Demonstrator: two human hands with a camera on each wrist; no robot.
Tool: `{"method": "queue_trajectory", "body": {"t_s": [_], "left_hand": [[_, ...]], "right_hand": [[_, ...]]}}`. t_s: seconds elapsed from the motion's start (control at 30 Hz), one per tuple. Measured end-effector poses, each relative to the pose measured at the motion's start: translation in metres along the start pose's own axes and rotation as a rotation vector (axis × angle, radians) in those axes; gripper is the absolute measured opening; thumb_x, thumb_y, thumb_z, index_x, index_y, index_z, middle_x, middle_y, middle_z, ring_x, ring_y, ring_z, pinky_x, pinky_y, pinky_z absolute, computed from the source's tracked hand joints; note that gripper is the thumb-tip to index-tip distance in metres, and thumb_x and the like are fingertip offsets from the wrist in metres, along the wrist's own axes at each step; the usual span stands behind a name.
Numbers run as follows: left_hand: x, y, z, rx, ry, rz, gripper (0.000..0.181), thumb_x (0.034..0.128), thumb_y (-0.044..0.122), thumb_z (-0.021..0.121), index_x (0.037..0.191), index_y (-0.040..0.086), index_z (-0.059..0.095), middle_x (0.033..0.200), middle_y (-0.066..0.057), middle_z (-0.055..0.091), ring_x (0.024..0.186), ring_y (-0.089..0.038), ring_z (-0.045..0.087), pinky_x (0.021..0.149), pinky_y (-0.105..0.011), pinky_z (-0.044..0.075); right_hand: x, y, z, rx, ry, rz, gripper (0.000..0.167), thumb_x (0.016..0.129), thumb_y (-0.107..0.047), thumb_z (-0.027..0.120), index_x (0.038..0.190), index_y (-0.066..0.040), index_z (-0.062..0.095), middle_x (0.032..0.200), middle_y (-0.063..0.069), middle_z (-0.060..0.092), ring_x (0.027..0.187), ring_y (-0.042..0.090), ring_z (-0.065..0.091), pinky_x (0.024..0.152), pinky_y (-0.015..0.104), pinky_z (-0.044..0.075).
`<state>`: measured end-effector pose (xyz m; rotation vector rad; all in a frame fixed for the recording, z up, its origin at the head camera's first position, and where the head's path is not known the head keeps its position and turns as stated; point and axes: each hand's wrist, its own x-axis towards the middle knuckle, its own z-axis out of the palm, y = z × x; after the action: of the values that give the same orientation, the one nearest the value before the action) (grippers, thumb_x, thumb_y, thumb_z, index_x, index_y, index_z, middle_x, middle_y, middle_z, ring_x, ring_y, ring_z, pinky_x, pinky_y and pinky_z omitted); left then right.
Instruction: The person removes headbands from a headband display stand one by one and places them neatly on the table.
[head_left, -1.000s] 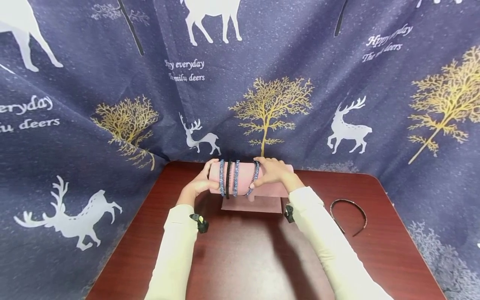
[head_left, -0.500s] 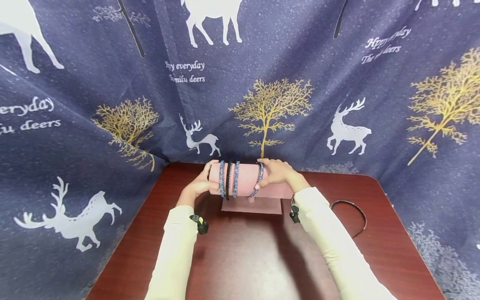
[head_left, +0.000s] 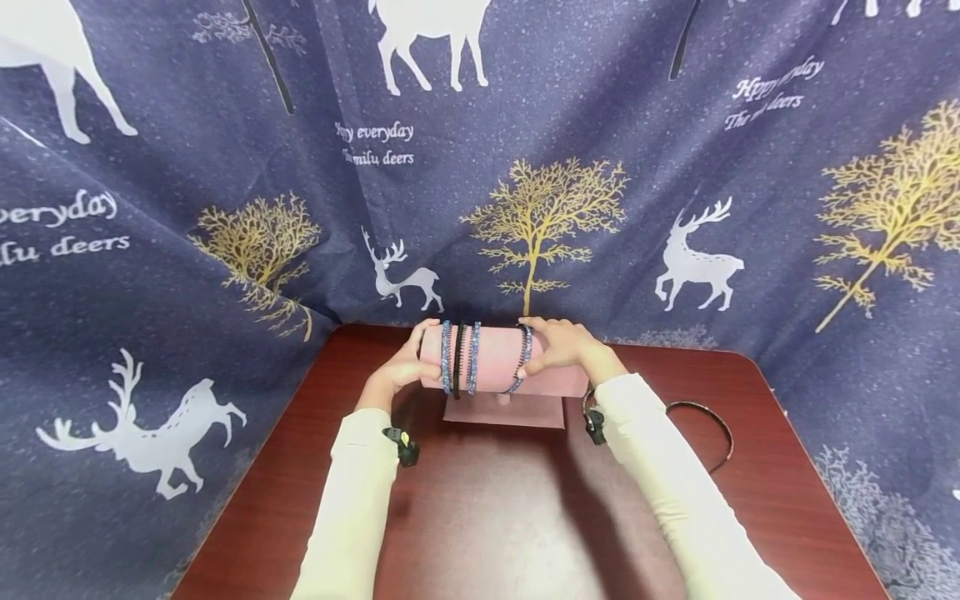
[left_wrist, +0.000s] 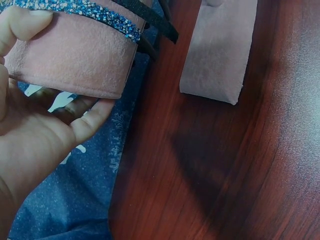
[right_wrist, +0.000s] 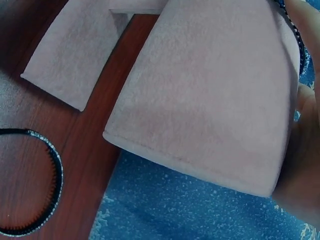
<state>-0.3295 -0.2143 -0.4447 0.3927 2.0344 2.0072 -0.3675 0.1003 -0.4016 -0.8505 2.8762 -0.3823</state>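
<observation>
A pink plush headband stand (head_left: 495, 358) with a long horizontal roll stands at the far side of the table. My left hand (head_left: 401, 364) grips the roll's left end, its thumb (left_wrist: 30, 25) in front by a blue glitter headband (left_wrist: 107, 15) and its fingers at the end. Beside that band on the roll are a black headband (head_left: 458, 362) and another blue glitter headband (head_left: 474, 358). Farther right, my right hand (head_left: 566, 346) pinches a slightly slanted blue toothed headband (head_left: 524, 358) around the roll. In the right wrist view, most of this hand is cut off.
A patterned headband (head_left: 731, 437) lies on the red-brown table (head_left: 480, 500) to the right, partly covered by my right forearm. The stand's flat pink base (head_left: 502, 410) sits under the roll. Behind the table hangs a blue deer-print cloth (head_left: 465, 225).
My right hand has moved a little to the right along the roll with the blue headband. The right forearm now covers more of the headband on the table. My left hand stays in place.
</observation>
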Motion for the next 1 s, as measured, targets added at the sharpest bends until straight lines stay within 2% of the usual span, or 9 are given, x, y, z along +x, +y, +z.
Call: {"method": "queue_trajectory", "body": {"t_s": [0.17,0.47,0.7,1.0], "left_hand": [[0.001,0.001,-0.001,0.004,-0.006,0.007,0.103,0.0597,-0.019,0.064,0.144,0.014,0.015,0.115,-0.017,0.042,0.09,-0.026,0.051,0.078,-0.036,0.046],[0.001,0.002,0.0,-0.004,-0.004,-0.003,0.103,0.0594,-0.02,0.063,0.144,0.015,0.016,0.114,-0.018,0.042,0.087,-0.025,0.053,0.075,-0.035,0.046],[0.002,0.002,-0.002,0.002,-0.009,0.003,0.105,0.0591,-0.019,0.064,0.145,0.013,0.014,0.115,-0.017,0.041,0.088,-0.024,0.053,0.077,-0.035,0.046],[0.002,0.002,-0.001,0.0,-0.005,0.001,0.104,0.0583,-0.019,0.063,0.144,0.013,0.015,0.113,-0.016,0.042,0.088,-0.024,0.052,0.076,-0.034,0.046]], "right_hand": [[-0.002,0.002,-0.002,0.014,-0.007,0.019,0.104,0.057,-0.065,0.072,0.144,-0.022,0.033,0.133,0.015,0.047,0.12,0.038,0.042,0.091,0.056,0.034],[-0.006,0.009,-0.004,0.03,-0.025,0.02,0.102,0.06,-0.063,0.071,0.145,-0.023,0.031,0.136,0.013,0.044,0.121,0.038,0.04,0.091,0.058,0.034],[-0.011,0.017,-0.008,0.125,-0.057,0.02,0.102,0.063,-0.056,0.074,0.147,-0.02,0.028,0.139,0.018,0.04,0.124,0.041,0.036,0.095,0.055,0.032],[-0.018,0.024,-0.008,0.147,-0.029,0.007,0.102,0.062,-0.055,0.074,0.146,-0.017,0.029,0.137,0.018,0.041,0.123,0.041,0.037,0.095,0.055,0.032]]}}
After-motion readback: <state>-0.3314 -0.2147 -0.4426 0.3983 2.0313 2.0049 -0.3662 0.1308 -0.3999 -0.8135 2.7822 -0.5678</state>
